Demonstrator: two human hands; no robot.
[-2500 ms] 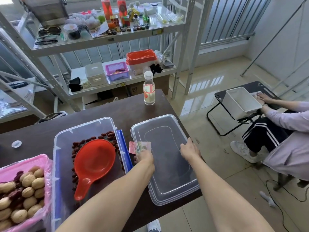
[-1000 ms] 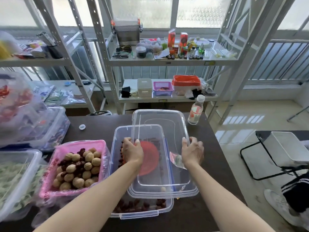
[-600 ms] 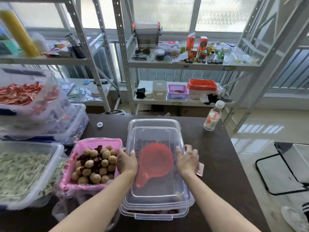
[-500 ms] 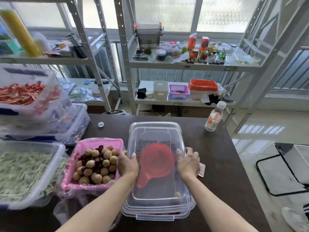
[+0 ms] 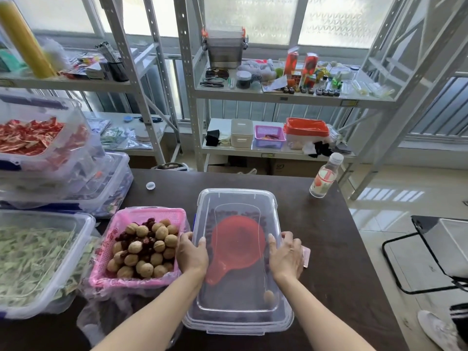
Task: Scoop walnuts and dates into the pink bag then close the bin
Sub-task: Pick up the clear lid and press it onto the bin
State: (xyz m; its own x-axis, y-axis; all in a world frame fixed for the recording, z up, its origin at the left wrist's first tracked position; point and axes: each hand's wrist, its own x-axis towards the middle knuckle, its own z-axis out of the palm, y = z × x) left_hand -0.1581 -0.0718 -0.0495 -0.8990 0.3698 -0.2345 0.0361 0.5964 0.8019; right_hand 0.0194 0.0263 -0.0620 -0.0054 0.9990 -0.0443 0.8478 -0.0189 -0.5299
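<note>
The clear lid (image 5: pixel 236 201) lies flat on the date bin (image 5: pixel 238 325) in the middle of the dark table (image 5: pixel 329 249). Through the lid I see the red scoop (image 5: pixel 238 247) resting on dark dates. My left hand (image 5: pixel 191 254) grips the lid's left edge and my right hand (image 5: pixel 286 254) grips its right edge. Left of the bin stands the pink basket lined with the pink bag (image 5: pixel 141 281), heaped with walnuts (image 5: pixel 147 249) and dates (image 5: pixel 148 240).
Clear bins sit at the left: one with pale green strips (image 5: pixel 33 259), and a stack with red packets (image 5: pixel 30 138). A water bottle (image 5: pixel 325 177) stands at the table's far right, a bottle cap (image 5: pixel 150 185) farther left. Metal shelves stand behind. A black chair (image 5: pixel 430 252) is at the right.
Both hands carried the lid from the table's right side over the date bin and set it down square on it. The hands now hold its two long edges.
</note>
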